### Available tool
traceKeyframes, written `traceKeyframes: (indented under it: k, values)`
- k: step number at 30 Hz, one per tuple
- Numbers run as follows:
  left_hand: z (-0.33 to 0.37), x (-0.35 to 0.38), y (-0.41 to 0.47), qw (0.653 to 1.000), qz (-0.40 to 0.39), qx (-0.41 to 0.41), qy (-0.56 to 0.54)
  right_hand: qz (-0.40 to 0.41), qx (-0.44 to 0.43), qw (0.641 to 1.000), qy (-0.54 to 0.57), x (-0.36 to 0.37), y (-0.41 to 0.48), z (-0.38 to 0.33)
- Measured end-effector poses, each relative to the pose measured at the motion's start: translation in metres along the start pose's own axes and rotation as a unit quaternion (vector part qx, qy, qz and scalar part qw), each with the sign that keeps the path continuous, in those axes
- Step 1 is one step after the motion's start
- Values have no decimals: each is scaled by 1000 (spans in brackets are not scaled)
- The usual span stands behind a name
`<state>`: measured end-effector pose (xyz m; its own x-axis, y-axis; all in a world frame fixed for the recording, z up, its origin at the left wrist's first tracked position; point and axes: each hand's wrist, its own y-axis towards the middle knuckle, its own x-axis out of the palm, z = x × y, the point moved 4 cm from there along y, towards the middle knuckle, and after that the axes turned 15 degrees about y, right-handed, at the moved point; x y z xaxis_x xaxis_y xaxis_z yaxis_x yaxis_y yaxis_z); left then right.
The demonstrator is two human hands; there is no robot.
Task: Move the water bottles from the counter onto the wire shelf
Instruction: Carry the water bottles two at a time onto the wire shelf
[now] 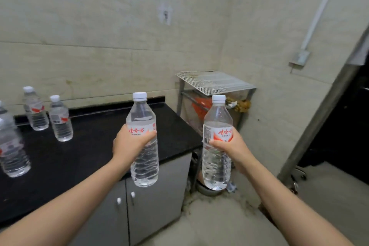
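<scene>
Gripping 2 bottles (144, 168) at labels, L hand (129, 144), R hand (232, 147), both upright

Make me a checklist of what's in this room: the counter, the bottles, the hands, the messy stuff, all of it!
Surface: black counter; wire shelf has no bottles on it yet.
Job's things: left bottle and right bottle are held upright, capped; wall bottle, middle bottle and blurred edge bottle stand on the counter.
Clutter: orange and yellow stuff under the shelf.
Hands: left hand grips the left bottle; right hand grips the right bottle.
Cables: no loose cable seen; white pipe runs down to a wall box.
Surroundings: tiled wall, grey cabinet, metal post.
</scene>
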<state>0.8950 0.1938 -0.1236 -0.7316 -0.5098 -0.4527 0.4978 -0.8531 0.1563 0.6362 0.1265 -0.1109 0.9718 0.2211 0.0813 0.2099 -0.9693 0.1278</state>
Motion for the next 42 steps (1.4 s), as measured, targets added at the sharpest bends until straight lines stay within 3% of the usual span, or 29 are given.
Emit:
traceKeyframes:
  k: [10, 16, 26, 34, 42]
  values:
    - [82, 171, 81, 986, -122, 113, -3, 137, -13, 990, -18, -135, 67, -7]
    - [126, 268, 153, 978, -160, 125, -52, 178, -12, 982, -59, -190, 139, -37]
    - [167, 375, 246, 975, -183, 118, -30, 223, -6, 974, -25, -263, 242, -26]
    - [203, 427, 308, 985, -109, 106, -77, 154, -33, 988, 1, -325, 363, -16]
    - [260, 457, 387, 990, 58, 93, -91, 20, -47, 998, 47, -366, 520, -24]
